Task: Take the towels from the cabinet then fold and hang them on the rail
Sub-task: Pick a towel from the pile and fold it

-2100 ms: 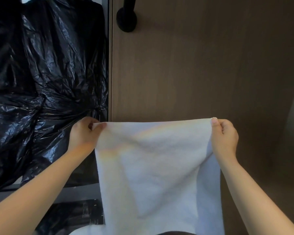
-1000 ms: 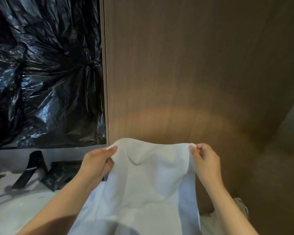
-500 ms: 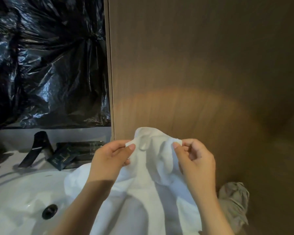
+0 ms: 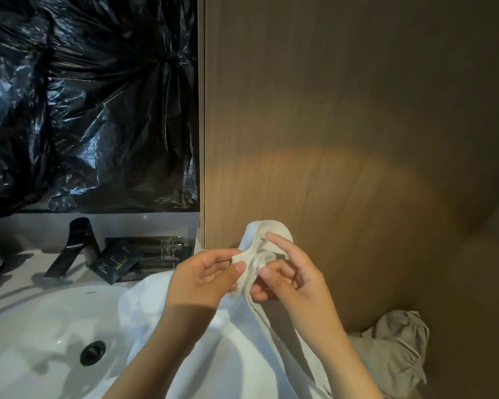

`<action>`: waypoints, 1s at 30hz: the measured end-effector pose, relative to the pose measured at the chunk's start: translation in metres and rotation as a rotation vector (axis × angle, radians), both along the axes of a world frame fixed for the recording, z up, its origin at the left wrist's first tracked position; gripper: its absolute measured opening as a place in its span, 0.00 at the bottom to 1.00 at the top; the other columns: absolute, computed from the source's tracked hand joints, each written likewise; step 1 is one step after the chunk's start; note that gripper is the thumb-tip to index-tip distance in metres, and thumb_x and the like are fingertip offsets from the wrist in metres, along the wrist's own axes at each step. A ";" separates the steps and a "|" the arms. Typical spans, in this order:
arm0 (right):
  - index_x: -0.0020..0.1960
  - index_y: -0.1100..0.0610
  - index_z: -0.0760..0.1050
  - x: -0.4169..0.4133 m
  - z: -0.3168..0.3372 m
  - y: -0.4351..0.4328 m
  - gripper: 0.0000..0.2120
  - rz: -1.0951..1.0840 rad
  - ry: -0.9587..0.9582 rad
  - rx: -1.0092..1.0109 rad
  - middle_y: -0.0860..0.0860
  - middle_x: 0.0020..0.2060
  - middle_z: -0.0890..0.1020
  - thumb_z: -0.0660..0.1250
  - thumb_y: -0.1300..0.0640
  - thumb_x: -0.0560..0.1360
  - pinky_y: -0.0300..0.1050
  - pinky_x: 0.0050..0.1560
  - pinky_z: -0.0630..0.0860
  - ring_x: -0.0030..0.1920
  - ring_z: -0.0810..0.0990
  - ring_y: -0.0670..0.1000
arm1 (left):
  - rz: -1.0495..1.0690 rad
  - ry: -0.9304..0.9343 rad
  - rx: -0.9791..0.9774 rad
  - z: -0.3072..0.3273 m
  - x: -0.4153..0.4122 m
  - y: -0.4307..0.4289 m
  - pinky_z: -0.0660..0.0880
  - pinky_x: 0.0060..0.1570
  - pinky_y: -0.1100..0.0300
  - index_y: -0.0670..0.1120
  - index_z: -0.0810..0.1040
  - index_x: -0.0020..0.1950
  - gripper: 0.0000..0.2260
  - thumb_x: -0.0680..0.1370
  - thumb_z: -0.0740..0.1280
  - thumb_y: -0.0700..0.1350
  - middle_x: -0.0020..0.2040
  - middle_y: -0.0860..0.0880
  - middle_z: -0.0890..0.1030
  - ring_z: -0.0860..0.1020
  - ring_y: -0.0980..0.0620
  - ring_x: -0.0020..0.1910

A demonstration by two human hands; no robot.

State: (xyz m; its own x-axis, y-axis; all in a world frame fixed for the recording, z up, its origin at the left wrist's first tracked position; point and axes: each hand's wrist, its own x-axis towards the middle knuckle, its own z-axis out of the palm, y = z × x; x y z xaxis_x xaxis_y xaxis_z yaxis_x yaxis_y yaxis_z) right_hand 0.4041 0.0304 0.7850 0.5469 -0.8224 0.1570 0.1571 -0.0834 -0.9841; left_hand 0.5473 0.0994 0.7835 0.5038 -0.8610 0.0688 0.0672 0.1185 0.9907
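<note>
A white towel (image 4: 236, 349) hangs from both my hands and drapes down over the sink's right side. My left hand (image 4: 205, 279) pinches one top corner between thumb and fingers. Right beside it, my right hand (image 4: 291, 276) pinches the other corner, so the two corners nearly touch and the top edge bulges up in a loop (image 4: 268, 228). Behind the hands stands the brown wooden cabinet panel (image 4: 343, 125). No rail is in view.
A white sink (image 4: 41, 335) with a dark drain (image 4: 92, 352) lies at lower left. Behind it are a black tap (image 4: 69, 249) and dark sachets (image 4: 118, 262). Black plastic sheeting (image 4: 84, 96) covers the wall at upper left. A crumpled grey cloth (image 4: 398, 349) lies at lower right.
My hands have come together, bringing the towel's two top corners side by side. The view has tilted down, so the sink and grey cloth now show.
</note>
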 end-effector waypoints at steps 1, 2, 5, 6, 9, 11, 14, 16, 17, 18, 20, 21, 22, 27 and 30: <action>0.66 0.52 0.74 -0.001 0.001 -0.001 0.19 0.038 0.015 0.005 0.59 0.40 0.83 0.67 0.60 0.76 0.43 0.43 0.81 0.39 0.84 0.53 | 0.004 0.006 0.003 -0.001 0.002 0.002 0.80 0.42 0.63 0.43 0.84 0.49 0.06 0.74 0.71 0.36 0.44 0.46 0.86 0.84 0.50 0.43; 0.66 0.53 0.74 -0.002 0.001 -0.001 0.19 0.065 0.025 0.009 0.58 0.40 0.84 0.66 0.58 0.76 0.43 0.43 0.81 0.40 0.84 0.53 | 0.004 0.018 0.001 -0.002 0.004 0.003 0.81 0.42 0.63 0.43 0.84 0.49 0.06 0.74 0.71 0.36 0.44 0.46 0.86 0.84 0.49 0.43; 0.63 0.56 0.76 -0.002 0.001 -0.002 0.16 0.087 0.027 0.020 0.58 0.39 0.83 0.64 0.58 0.76 0.44 0.42 0.82 0.37 0.83 0.52 | -0.001 0.037 -0.001 -0.004 0.006 0.008 0.81 0.42 0.62 0.42 0.84 0.49 0.06 0.73 0.71 0.36 0.44 0.45 0.86 0.84 0.47 0.44; 0.62 0.56 0.76 -0.001 0.000 -0.002 0.15 0.082 0.020 0.019 0.59 0.38 0.83 0.65 0.60 0.76 0.44 0.41 0.82 0.36 0.83 0.53 | -0.003 0.033 0.001 -0.005 0.006 0.009 0.81 0.42 0.61 0.42 0.84 0.49 0.06 0.73 0.72 0.36 0.44 0.45 0.86 0.84 0.46 0.44; 0.57 0.59 0.74 0.001 -0.003 -0.003 0.11 0.069 -0.001 0.034 0.60 0.37 0.83 0.67 0.62 0.75 0.45 0.37 0.82 0.32 0.82 0.54 | -0.013 0.020 -0.008 -0.006 0.007 0.013 0.81 0.42 0.61 0.43 0.84 0.48 0.06 0.73 0.72 0.36 0.43 0.44 0.86 0.84 0.46 0.43; 0.55 0.59 0.74 0.002 -0.004 -0.004 0.10 0.077 0.023 0.029 0.61 0.36 0.83 0.68 0.61 0.75 0.44 0.33 0.80 0.30 0.81 0.54 | -0.021 0.024 -0.024 -0.006 0.007 0.016 0.81 0.42 0.61 0.43 0.85 0.48 0.06 0.73 0.71 0.36 0.43 0.44 0.86 0.84 0.46 0.42; 0.53 0.59 0.76 0.002 -0.006 -0.005 0.13 0.121 0.073 0.021 0.60 0.34 0.83 0.69 0.53 0.72 0.40 0.28 0.76 0.25 0.78 0.53 | -0.035 0.018 -0.035 -0.005 0.007 0.019 0.81 0.42 0.61 0.43 0.85 0.48 0.06 0.73 0.71 0.35 0.42 0.43 0.86 0.84 0.47 0.41; 0.49 0.61 0.77 0.001 -0.006 -0.006 0.12 0.123 0.090 -0.010 0.58 0.32 0.82 0.69 0.52 0.72 0.39 0.26 0.73 0.23 0.76 0.51 | -0.046 0.002 -0.036 -0.004 0.007 0.021 0.81 0.42 0.61 0.43 0.85 0.47 0.07 0.73 0.70 0.35 0.42 0.44 0.86 0.84 0.48 0.41; 0.45 0.61 0.76 0.001 -0.007 -0.005 0.11 0.108 0.084 -0.027 0.57 0.30 0.81 0.70 0.52 0.72 0.39 0.26 0.73 0.23 0.75 0.51 | -0.047 -0.008 -0.034 -0.004 0.007 0.021 0.81 0.41 0.61 0.44 0.85 0.48 0.07 0.74 0.70 0.35 0.42 0.44 0.86 0.84 0.48 0.41; 0.42 0.60 0.76 0.001 -0.008 -0.005 0.10 0.083 0.072 -0.045 0.56 0.28 0.79 0.71 0.53 0.72 0.40 0.26 0.73 0.23 0.74 0.50 | -0.044 -0.017 -0.033 -0.003 0.006 0.022 0.80 0.41 0.62 0.44 0.85 0.48 0.07 0.74 0.70 0.35 0.42 0.45 0.86 0.84 0.48 0.41; 0.39 0.58 0.74 0.002 -0.009 -0.004 0.08 0.027 0.058 -0.087 0.54 0.25 0.77 0.72 0.57 0.73 0.39 0.27 0.72 0.23 0.73 0.49 | -0.031 -0.037 -0.035 -0.003 0.005 0.022 0.80 0.40 0.64 0.45 0.85 0.48 0.07 0.74 0.70 0.35 0.42 0.46 0.86 0.84 0.49 0.41; 0.38 0.58 0.74 0.002 -0.009 -0.003 0.09 0.009 0.057 -0.108 0.53 0.24 0.76 0.72 0.59 0.74 0.39 0.27 0.72 0.24 0.72 0.49 | -0.024 -0.045 -0.037 -0.003 0.004 0.022 0.80 0.40 0.64 0.45 0.85 0.48 0.07 0.74 0.70 0.35 0.42 0.46 0.86 0.84 0.49 0.41; 0.38 0.58 0.74 0.003 -0.008 -0.002 0.09 -0.002 0.057 -0.125 0.52 0.24 0.76 0.72 0.59 0.74 0.38 0.27 0.72 0.24 0.72 0.49 | -0.018 -0.049 -0.041 -0.002 0.004 0.022 0.80 0.40 0.64 0.44 0.85 0.48 0.07 0.74 0.70 0.34 0.42 0.46 0.86 0.84 0.49 0.41; 0.37 0.56 0.74 0.002 -0.005 -0.001 0.10 -0.011 0.071 -0.147 0.52 0.24 0.75 0.72 0.59 0.74 0.37 0.27 0.71 0.24 0.72 0.49 | -0.063 -0.080 -0.049 0.001 0.004 0.025 0.80 0.44 0.64 0.46 0.84 0.50 0.08 0.74 0.71 0.37 0.44 0.48 0.86 0.84 0.51 0.43; 0.38 0.56 0.74 0.002 -0.005 0.000 0.09 -0.004 0.077 -0.144 0.53 0.24 0.76 0.72 0.57 0.74 0.38 0.27 0.72 0.25 0.72 0.50 | -0.063 -0.087 -0.027 0.000 0.001 0.026 0.80 0.47 0.64 0.48 0.84 0.51 0.11 0.70 0.74 0.39 0.45 0.50 0.86 0.84 0.52 0.45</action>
